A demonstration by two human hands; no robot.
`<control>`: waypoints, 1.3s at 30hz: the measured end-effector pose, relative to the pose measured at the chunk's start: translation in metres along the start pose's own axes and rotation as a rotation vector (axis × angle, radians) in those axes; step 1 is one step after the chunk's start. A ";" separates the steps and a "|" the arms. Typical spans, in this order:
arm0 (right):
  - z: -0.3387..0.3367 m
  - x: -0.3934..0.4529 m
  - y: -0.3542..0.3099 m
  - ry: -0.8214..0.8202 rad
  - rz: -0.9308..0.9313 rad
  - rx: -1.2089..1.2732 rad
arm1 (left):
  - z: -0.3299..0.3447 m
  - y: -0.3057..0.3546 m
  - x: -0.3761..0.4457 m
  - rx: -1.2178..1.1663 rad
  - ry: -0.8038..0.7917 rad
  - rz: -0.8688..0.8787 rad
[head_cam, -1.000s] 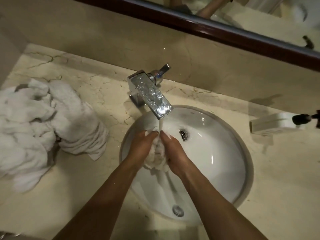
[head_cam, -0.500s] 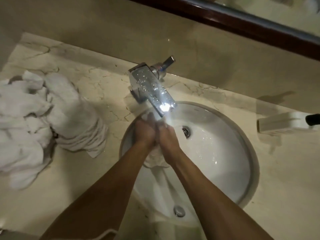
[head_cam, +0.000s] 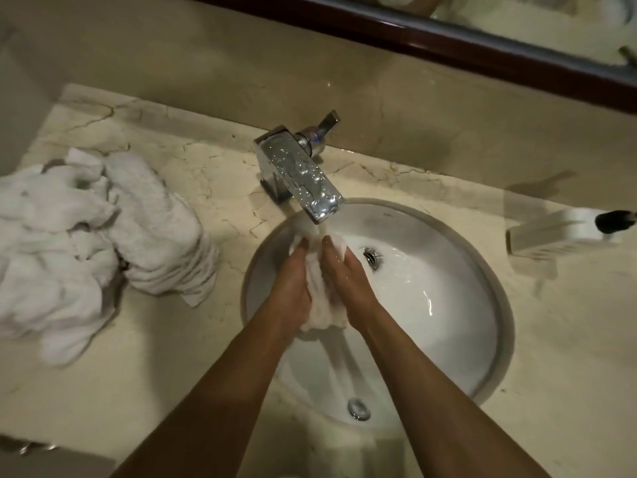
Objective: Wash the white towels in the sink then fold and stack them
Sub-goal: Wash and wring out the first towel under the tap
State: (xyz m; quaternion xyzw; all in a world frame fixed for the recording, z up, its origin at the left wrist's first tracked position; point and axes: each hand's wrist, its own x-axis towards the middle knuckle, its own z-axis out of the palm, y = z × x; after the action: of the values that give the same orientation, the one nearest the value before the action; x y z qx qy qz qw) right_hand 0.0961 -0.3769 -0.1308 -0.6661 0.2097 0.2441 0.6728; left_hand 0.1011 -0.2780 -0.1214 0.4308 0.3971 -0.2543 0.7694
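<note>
A wet white towel (head_cam: 322,298), bunched into a narrow wad, sat pressed between your two hands at the centre of the frame, over the left half of the round white sink (head_cam: 448,339). Your left hand (head_cam: 291,288) gripped it from the left, fingers curled around the cloth; your right hand (head_cam: 348,281) clasped it from the right, fingertips up near the top of the wad. The towel's upper end reached just under the spout of the chrome faucet (head_cam: 300,177), where a thin stream of water (head_cam: 323,231) fell onto it. The lower end hung out below your wrists.

The basin held water running across its upper right part, around the drain (head_cam: 372,258). A small round overflow fitting (head_cam: 358,408) showed on the wall of the basin at lower centre, between your forearms. The faucet's body was beaded with droplets, and its lever handle (head_cam: 325,127) pointed toward the upper right.

On the marble counter (head_cam: 193,339) at the left of the frame lay a heap of crumpled white towels (head_cam: 86,236), well apart from the sink's rim. At the right edge a white dispenser (head_cam: 558,232) with a dark tip lay on its side on the counter. A dark-framed mirror (head_cam: 517,29) ran across the upper right.
</note>
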 end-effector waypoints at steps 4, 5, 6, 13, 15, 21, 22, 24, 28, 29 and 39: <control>-0.023 -0.010 0.021 -0.189 0.096 0.026 | -0.015 -0.015 -0.021 -0.341 -0.289 -0.198; -0.027 -0.013 0.025 -0.220 0.099 0.063 | -0.015 -0.015 -0.023 -0.424 -0.299 -0.173; -0.029 -0.017 0.025 -0.233 0.101 0.073 | -0.015 -0.015 -0.025 -0.442 -0.284 -0.150; -0.038 -0.026 -0.013 -0.059 -0.060 -0.318 | -0.027 -0.017 -0.046 0.504 -0.132 0.280; -0.046 -0.031 -0.035 -0.085 -0.059 -0.293 | -0.035 -0.011 -0.042 1.016 0.065 0.588; -0.061 -0.055 -0.099 -0.265 0.006 -0.136 | -0.025 0.007 -0.048 1.398 0.312 1.171; -0.063 -0.060 -0.107 -0.290 0.027 -0.098 | -0.019 0.013 -0.054 1.418 0.360 1.275; -0.063 -0.071 -0.122 -0.350 0.053 -0.052 | -0.006 0.020 -0.058 1.460 0.298 1.342; -0.059 -0.084 -0.144 -0.525 0.049 -0.121 | 0.026 0.032 -0.066 1.453 -0.127 1.261; -0.059 -0.087 -0.147 -0.525 0.056 -0.139 | 0.030 0.035 -0.068 1.471 -0.245 1.281; -0.075 -0.111 -0.156 -0.351 0.007 -0.435 | 0.046 0.061 -0.085 1.173 -0.693 0.782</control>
State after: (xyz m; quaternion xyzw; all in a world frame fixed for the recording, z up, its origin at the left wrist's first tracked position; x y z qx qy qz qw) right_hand 0.1057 -0.4564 0.0587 -0.7416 0.0351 0.3975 0.5393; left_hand 0.1166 -0.2835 -0.0086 0.7714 -0.2449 -0.2530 0.5301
